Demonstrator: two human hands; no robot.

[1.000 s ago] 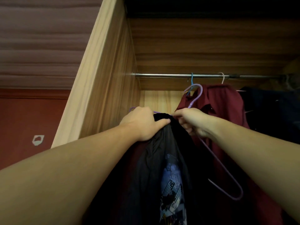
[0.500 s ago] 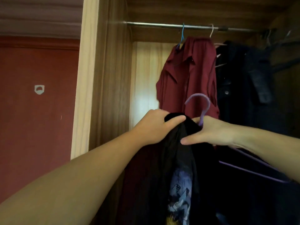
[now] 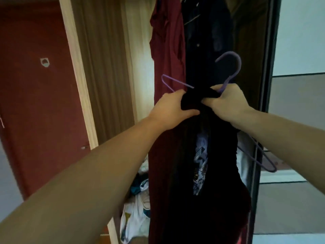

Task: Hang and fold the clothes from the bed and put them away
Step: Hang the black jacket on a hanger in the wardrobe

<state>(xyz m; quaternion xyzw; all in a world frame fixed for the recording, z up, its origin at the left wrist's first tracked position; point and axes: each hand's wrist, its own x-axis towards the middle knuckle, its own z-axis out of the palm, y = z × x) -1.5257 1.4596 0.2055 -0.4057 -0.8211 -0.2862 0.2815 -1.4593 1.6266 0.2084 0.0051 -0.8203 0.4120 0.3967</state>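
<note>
A black T-shirt with a pale printed graphic (image 3: 202, 164) hangs down in front of the open wardrobe, bunched at its collar. My left hand (image 3: 170, 110) grips the collar from the left. My right hand (image 3: 226, 103) holds the collar's other side together with the neck of a purple wire hanger (image 3: 230, 67). The hanger's hook points up, free of any rail. One hanger arm pokes out left above my left hand; the other runs down past my right wrist.
Inside the wardrobe hang a maroon shirt (image 3: 167, 41) and a dark jacket (image 3: 205, 32). Crumpled light clothes (image 3: 139, 199) lie on the wardrobe floor. The wardrobe's wooden side panel (image 3: 79, 76) stands left, a red door (image 3: 35, 94) beyond it. A dark frame edge (image 3: 270, 67) stands right.
The view has tilted down, so the rail is out of sight. Both hands and the hanger with the shirt have come lower and to the right, away from the rail.
</note>
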